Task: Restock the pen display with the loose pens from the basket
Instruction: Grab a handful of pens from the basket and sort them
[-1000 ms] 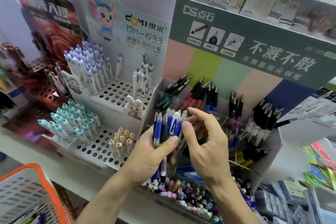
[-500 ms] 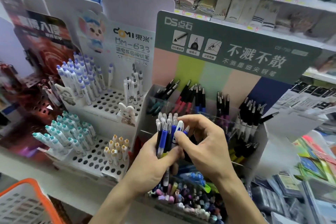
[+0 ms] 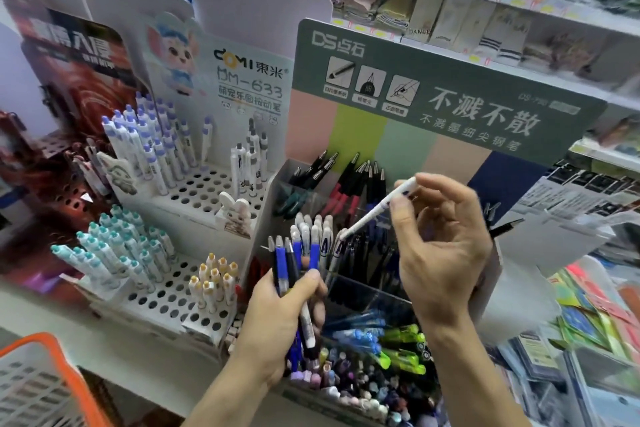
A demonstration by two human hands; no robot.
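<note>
Now your right hand pinches one white pen above the display while your left hand grips the bundle; lower it tip-first into the matching compartment

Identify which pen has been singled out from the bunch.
The white pen pinched alone in the right hand, slanting above the clear display bins. The other loose pens stand bundled upright in the left hand.

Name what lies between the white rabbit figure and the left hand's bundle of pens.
In the head view, the display's clear side wall stands between the rabbit figure and the pen bundle held by the left hand.
</note>
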